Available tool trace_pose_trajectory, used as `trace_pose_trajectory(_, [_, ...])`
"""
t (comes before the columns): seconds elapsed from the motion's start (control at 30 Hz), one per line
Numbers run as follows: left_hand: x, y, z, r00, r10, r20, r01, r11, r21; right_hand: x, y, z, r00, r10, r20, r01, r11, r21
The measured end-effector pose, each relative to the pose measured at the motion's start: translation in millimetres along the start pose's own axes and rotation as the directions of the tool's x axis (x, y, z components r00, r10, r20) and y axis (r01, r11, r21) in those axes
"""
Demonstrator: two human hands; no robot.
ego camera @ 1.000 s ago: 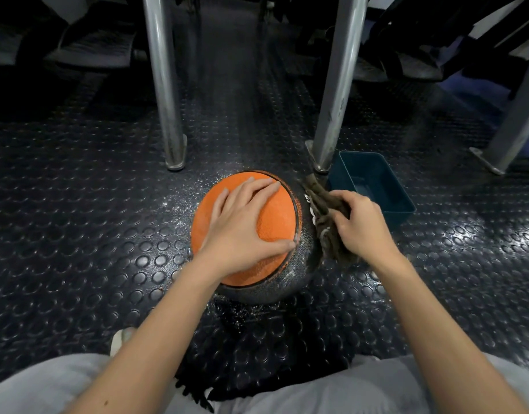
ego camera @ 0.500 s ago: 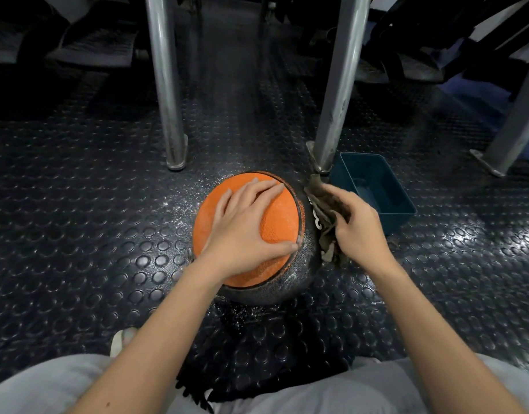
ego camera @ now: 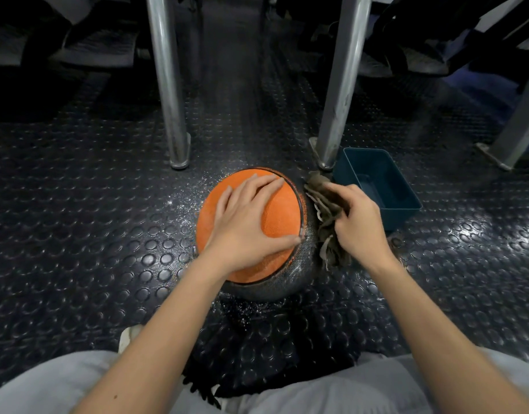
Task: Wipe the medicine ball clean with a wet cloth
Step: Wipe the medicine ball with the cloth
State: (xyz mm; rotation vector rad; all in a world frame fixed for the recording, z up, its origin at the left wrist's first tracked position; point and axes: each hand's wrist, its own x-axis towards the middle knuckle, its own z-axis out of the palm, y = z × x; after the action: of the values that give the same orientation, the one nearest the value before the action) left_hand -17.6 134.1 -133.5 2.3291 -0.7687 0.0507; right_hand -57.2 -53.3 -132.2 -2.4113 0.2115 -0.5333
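The medicine ball point(ego camera: 282, 215) sits on the dark floor point(ego camera: 93, 219), which has round bumps all over it. The ball is right in front of the person's knees. It is orange on top and dark on its side.

The left hand point(ego camera: 248, 225) lies flat on the orange top. Its fingers are straight and spread a little, and the thumb reaches to the line where orange meets dark. This hand holds nothing and only rests on the ball.

The right hand point(ego camera: 359, 227) has its fingers curled round a brown cloth point(ego camera: 324, 204). The cloth is bunched up and touches the dark right side of the ball. Some loose ends of it hang down near the floor.

A blue tub point(ego camera: 402, 218) stands on the floor just beside the cloth, behind the right hand. Nobody could tell from here if there is water in it.

Two shiny metal legs stand behind the ball, one on the left point(ego camera: 167, 85) and one on the right point(ego camera: 341, 85). The right one is just beside the tub's corner. Little white specks lie on the floor around the ball.

Light grey trousers point(ego camera: 48, 383) show at the bottom, and a bit of a white shoe point(ego camera: 129, 336) peeks out by the left arm
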Motion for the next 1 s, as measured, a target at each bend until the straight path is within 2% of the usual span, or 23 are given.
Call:
trace_pose_trajectory(0.07, [0,1,2,1.0,0.005,0.0,-0.005,1.0,0.016,-2,-6,-4,1.0,-0.023,0.021,0.022,0.998,0.054])
trace_pose_trajectory(0.17, [1,0,3,1.0,0.003,-0.015,-0.003,1.0,0.026,-5,-23,-12,0.967,-0.213,0.137,0.193,0.971,0.144])
trace_pose_trajectory(0.27, [1,-2,2,1.0,-0.006,-0.022,0.006,1.0,0.011,-6,-24,-10,0.942,-0.298,0.154,0.285,0.953,0.102])
trace_pose_trajectory(0.3, [1,-2,1,1.0,-0.002,-0.014,0.002,1.0,0.009,-4,-20,-8,0.953,-0.28,0.114,0.274,0.96,0.063])
trace_pose_trajectory(0.37, [1,0,0,1.0,0.01,0.006,-0.01,1.0,0.007,1,-10,-3,0.985,-0.163,0.052,0.164,0.986,-0.014])
trace_pose_trajectory(0.43, [0,3,1,1.0,0.023,0.008,-0.023,1.0,0.003,3,-1,-2,0.999,-0.021,0.04,0.023,0.998,-0.056])
trace_pose_trajectory(0.5, [0,5,3,0.999,0.035,0.012,-0.035,0.999,0.012,3,2,-5,0.998,0.037,0.041,-0.035,0.998,-0.058])
trace_pose_trajectory(0.6, [0,6,5,0.999,0.039,0.004,-0.039,0.998,0.039,0,-12,-10,0.99,-0.096,0.099,0.097,0.995,-0.003])
trace_pose_trajectory(0.7, [1,3,3,1.0,0.018,-0.013,-0.017,1.0,0.019,-5,-26,-16,0.921,-0.285,0.265,0.272,0.959,0.084])
trace_pose_trajectory(0.77, [1,0,1,1.0,0.011,-0.016,-0.011,1.0,-0.003,-3,-23,-20,0.906,-0.308,0.291,0.295,0.951,0.09])
trace_pose_trajectory(0.83, [1,-2,-1,1.0,0.01,-0.014,-0.01,1.0,-0.006,1,-10,-19,0.947,-0.223,0.23,0.228,0.974,0.008])
trace_pose_trajectory(0.9, [1,-1,-1,1.0,0.011,-0.006,-0.011,1.0,-0.005,5,2,-15,0.981,-0.065,0.181,0.088,0.989,-0.12])
trace_pose_trajectory(0.97, [1,0,-1,1.0,0.012,0.009,-0.012,1.0,-0.008,4,11,-12,0.984,0.043,0.173,-0.011,0.984,-0.179])
trace_pose_trajectory(1.0, [0,0,-1,1.0,0.012,0.012,-0.012,1.0,-0.009,3,11,-12,0.985,0.046,0.167,-0.018,0.986,-0.165])
